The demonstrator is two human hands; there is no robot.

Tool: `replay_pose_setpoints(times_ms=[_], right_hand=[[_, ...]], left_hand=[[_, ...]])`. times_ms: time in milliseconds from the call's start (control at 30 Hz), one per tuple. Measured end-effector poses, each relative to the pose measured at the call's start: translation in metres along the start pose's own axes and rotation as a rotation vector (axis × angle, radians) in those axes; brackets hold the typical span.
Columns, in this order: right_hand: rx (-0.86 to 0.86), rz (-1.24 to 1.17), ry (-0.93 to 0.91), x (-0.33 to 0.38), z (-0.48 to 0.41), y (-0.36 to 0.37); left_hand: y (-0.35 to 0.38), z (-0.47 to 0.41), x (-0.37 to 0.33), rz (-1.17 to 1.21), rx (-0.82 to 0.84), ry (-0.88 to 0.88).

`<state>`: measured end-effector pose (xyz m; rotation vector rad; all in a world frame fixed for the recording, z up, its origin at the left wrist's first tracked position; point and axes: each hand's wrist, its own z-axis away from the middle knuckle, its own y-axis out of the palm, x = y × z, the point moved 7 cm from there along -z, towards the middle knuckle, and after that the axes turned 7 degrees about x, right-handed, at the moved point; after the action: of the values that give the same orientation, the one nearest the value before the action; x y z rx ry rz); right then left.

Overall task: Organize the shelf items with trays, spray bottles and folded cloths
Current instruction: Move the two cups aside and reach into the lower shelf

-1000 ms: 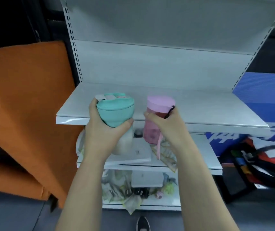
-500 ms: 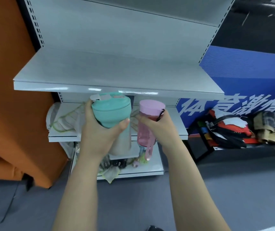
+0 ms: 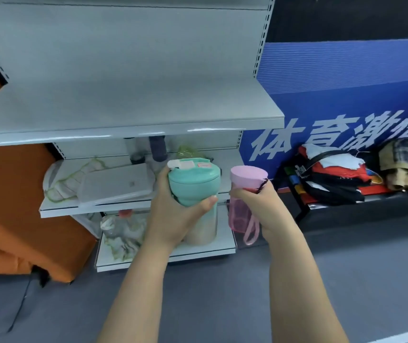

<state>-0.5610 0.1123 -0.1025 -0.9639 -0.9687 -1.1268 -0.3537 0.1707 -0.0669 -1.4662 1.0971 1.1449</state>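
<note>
My left hand (image 3: pixel 173 214) grips a teal-lidded tumbler (image 3: pixel 194 184) with a pale body, upright in front of the grey shelf unit. My right hand (image 3: pixel 264 206) holds a pink bottle (image 3: pixel 243 194) by its neck, a pink strap loop dangling below. Both are in the air, side by side, just below the bare top shelf (image 3: pixel 128 115). The middle shelf (image 3: pixel 99 206) carries a white tray (image 3: pixel 116 184), a green-edged cloth (image 3: pixel 61 181) and dark bottles (image 3: pixel 157 149) at the back. A crumpled patterned cloth (image 3: pixel 123 233) lies on the bottom shelf.
An orange panel (image 3: pixel 12 206) leans left of the shelves. A blue banner (image 3: pixel 346 95) stands to the right, with a heap of bags and clothes (image 3: pixel 334 177) on a low black rack. Grey floor lies below, with a cable (image 3: pixel 22 300) at the left.
The view has swung right and pulled back from the shelves. Both hands keep their bottles side by side, now lower against the shelf unit, below the top shelf's edge.
</note>
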Motion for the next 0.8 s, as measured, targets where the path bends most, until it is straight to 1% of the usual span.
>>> replay_pose_setpoints(times_ms=[133, 333, 433, 567, 700, 800], right_hand=[[-0.061, -0.019, -0.009, -0.021, 0.001, -0.054], [-0.155, -0.064, 0.049, -0.057, -0.002, -0.105], [-0.200, -0.082, 0.082, -0.070, -0.010, -0.112], [-0.271, -0.157, 0.072, -0.082, -0.039, -0.108], [-0.312, -0.210, 0.045, -0.093, -0.092, -0.096], [-0.343, -0.235, 0.072, -0.106, -0.134, -0.080]], left_hand=[[0.067, -0.008, 0.017, 0.055, 0.055, -0.021], [0.119, -0.040, 0.054, 0.038, 0.085, -0.060], [0.129, -0.068, 0.077, -0.014, 0.116, -0.084], [0.130, -0.113, 0.111, -0.067, 0.124, -0.094], [0.127, -0.168, 0.152, -0.137, 0.140, -0.122], [0.122, -0.206, 0.178, -0.206, 0.150, -0.109]])
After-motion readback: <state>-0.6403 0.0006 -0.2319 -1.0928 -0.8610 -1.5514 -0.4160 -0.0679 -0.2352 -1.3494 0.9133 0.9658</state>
